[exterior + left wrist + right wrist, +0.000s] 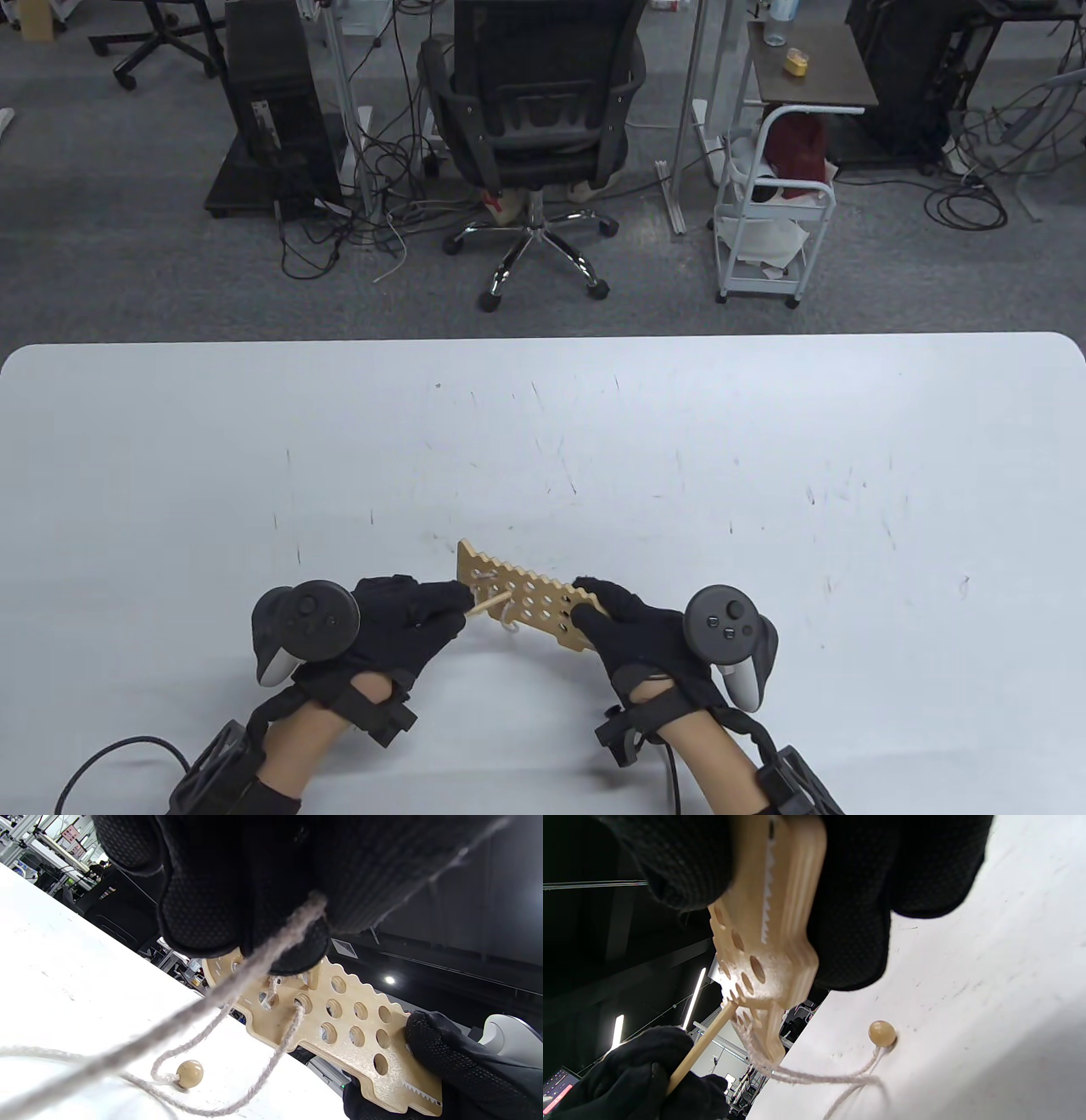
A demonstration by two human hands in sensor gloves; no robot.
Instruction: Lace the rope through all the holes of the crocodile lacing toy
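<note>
1. Nearest the table's [764, 475] near edge, two gloved hands come in, each with a tracker strapped to its back.
2. On the left, the left hand [407, 624] has its fingers curled, pinching a thin wooden needle stick [489, 604] that points right into the toy.
3. On the right, the right hand [632, 632] grips the head end of the wooden crocodile lacing toy [530, 598], fingers and thumb wrapped round it.
4. Between the hands, the toy is held tilted above the table, its tail end toward the left and slightly farther away.
5. Below it, the rope [271, 1065] loops through a few holes near the tail and hangs slack; its end bead [189, 1073] rests on the table.
6. Most holes toward the head look unlaced, so I judge the task is early.
7. Risk, as I see it: the slack loops could snag or tangle as the stick is pulled, or the stick could miss its hole if the toy tilts in the right hand's grip.
</note>
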